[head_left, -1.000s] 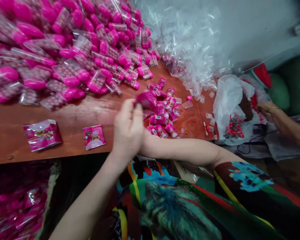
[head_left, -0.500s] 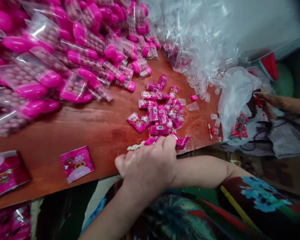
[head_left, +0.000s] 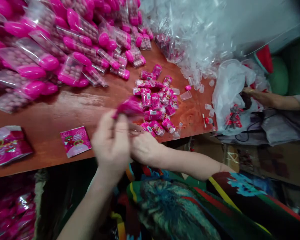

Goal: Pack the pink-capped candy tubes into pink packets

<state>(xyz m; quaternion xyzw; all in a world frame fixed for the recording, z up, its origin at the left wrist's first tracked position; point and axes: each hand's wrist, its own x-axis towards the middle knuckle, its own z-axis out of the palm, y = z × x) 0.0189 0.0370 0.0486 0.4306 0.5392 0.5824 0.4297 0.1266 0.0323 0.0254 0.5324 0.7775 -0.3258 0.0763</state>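
Observation:
My left hand is raised over the front edge of the table, its fingers pinched on a pink printed packet, which is blurred by motion. Close beside it, my right hand is closed below the packet. A thin shiny bit shows at its fingers, too small to name. Just beyond the hands lies a loose pile of small pink wrapped packets. To the left, a flat pink printed packet lies alone, and a larger pink printed carton or pouch rests farther left.
Clear tubes of pink balls with pink caps heap up at the back left. Clear plastic pieces pile at the back right. Another person's hand reaches into a white plastic bag. Below the table's left edge are more pink packets.
My left hand has come up and left from over my right hand, lifting a pink packet. My right hand, hidden before, now shows. The view has shifted slightly.

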